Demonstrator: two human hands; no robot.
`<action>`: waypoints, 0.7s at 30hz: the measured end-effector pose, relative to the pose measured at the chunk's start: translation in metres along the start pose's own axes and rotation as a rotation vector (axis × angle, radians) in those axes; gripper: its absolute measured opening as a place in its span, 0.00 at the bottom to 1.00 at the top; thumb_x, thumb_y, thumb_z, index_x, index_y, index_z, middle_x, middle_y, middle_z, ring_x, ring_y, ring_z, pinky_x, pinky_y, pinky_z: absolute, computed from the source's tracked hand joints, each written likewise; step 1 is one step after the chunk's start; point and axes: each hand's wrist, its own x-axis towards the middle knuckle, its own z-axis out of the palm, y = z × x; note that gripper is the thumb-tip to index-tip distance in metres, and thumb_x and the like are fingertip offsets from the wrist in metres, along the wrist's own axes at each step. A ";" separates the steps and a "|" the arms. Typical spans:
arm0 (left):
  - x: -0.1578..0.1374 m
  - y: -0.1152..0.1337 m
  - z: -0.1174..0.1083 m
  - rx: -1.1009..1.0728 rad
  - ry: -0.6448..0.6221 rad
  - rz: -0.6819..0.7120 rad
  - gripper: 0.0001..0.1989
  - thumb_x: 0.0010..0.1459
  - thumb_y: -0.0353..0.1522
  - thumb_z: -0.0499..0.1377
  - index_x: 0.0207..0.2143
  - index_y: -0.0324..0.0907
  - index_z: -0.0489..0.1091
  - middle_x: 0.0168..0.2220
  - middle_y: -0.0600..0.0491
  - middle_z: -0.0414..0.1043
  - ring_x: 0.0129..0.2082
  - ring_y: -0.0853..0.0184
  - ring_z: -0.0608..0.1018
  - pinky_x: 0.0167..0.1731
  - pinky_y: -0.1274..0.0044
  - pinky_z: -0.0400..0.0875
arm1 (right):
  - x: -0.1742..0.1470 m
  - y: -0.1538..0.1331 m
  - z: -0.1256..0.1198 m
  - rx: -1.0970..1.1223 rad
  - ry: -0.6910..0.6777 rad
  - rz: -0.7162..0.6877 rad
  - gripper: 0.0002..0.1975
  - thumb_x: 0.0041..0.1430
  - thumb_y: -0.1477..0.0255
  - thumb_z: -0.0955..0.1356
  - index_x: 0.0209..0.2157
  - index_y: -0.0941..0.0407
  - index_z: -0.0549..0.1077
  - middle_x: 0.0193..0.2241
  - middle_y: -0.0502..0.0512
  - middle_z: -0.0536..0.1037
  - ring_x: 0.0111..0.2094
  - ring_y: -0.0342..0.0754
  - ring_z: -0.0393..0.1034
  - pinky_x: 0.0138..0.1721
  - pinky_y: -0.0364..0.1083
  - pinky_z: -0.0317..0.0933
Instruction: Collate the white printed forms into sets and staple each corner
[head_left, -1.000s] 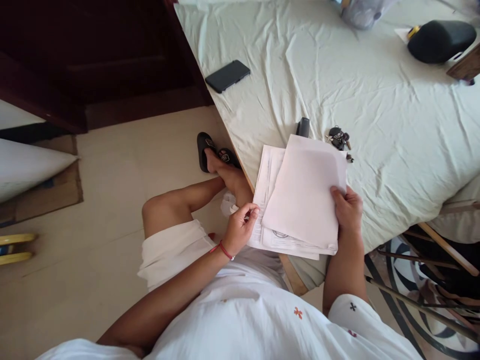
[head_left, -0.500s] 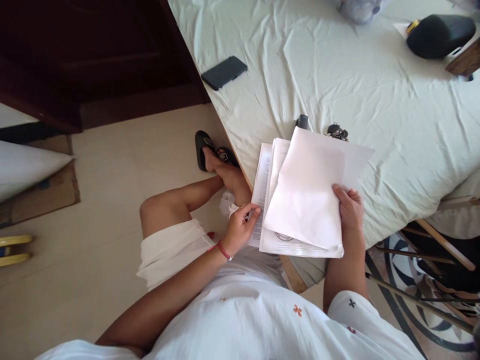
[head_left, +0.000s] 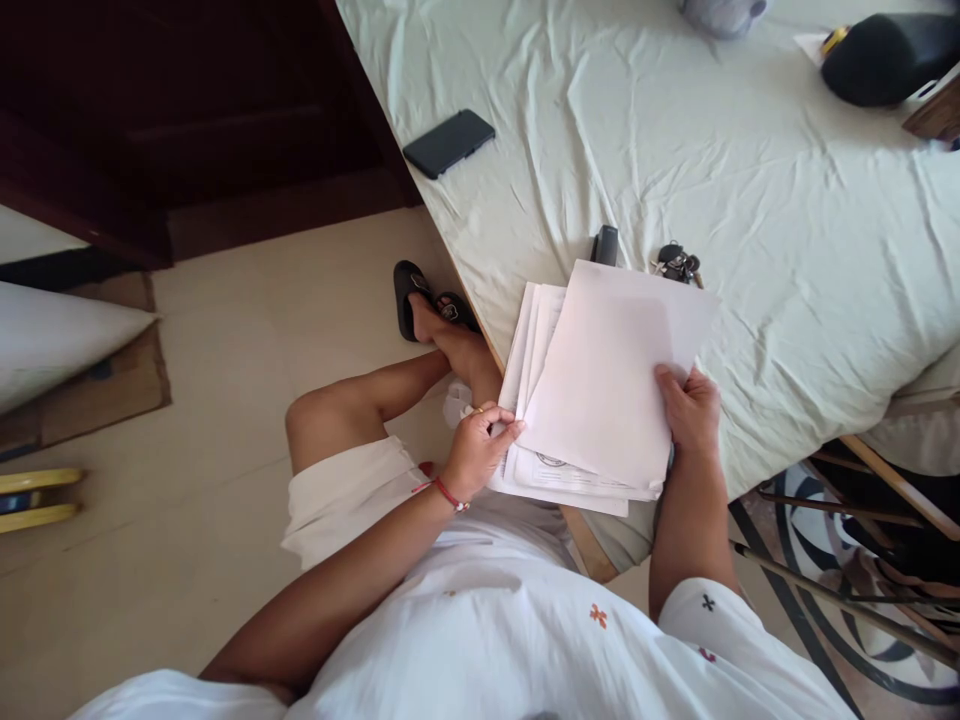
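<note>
Both my hands are on a loose stack of white paper sheets [head_left: 600, 370] at the near edge of the cloth-covered table. The top sheet looks blank and lies askew; printed sheets [head_left: 555, 473] with a round stamp show below it. My left hand [head_left: 481, 448] pinches the stack's left edge between thumb and fingers. My right hand [head_left: 690, 408] grips the right side, thumb on top and the other fingers mostly hidden under the paper. Just beyond the stack lie a small black object [head_left: 604, 245], partly covered by the paper, and a bunch of keys [head_left: 677, 263].
A black phone [head_left: 450, 143] lies near the left edge of the table's pale green cloth [head_left: 787, 230]. At the far right sits a black rounded object [head_left: 885, 60] beside a yellow item. Below the table's right end stand several folded metal-legged items [head_left: 862, 530].
My right hand has moved slightly left with the top sheets, which now overlap the lower ones more closely. More of the small black object and the keys shows. My left hand stays at the left edge.
</note>
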 end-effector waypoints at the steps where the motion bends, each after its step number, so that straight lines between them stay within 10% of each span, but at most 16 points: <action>1: 0.000 0.000 -0.001 0.000 0.007 -0.005 0.10 0.56 0.40 0.64 0.28 0.44 0.75 0.27 0.56 0.70 0.30 0.68 0.72 0.38 0.74 0.66 | 0.000 0.001 -0.001 -0.032 0.018 -0.012 0.17 0.54 0.56 0.74 0.36 0.55 0.79 0.27 0.50 0.77 0.26 0.44 0.68 0.26 0.43 0.62; 13: -0.007 -0.004 0.006 -0.099 0.064 -0.110 0.15 0.64 0.44 0.57 0.30 0.44 0.62 0.26 0.59 0.61 0.28 0.70 0.65 0.33 0.77 0.61 | 0.002 -0.008 -0.010 -0.024 0.170 -0.096 0.13 0.54 0.60 0.75 0.34 0.56 0.80 0.28 0.49 0.77 0.27 0.42 0.66 0.31 0.43 0.63; 21: -0.009 -0.004 0.015 -0.149 0.167 -0.109 0.22 0.61 0.45 0.61 0.51 0.45 0.61 0.47 0.48 0.72 0.47 0.64 0.76 0.48 0.72 0.71 | 0.006 -0.008 -0.018 0.283 0.279 0.036 0.20 0.45 0.60 0.80 0.37 0.57 0.81 0.37 0.53 0.83 0.32 0.47 0.75 0.35 0.47 0.72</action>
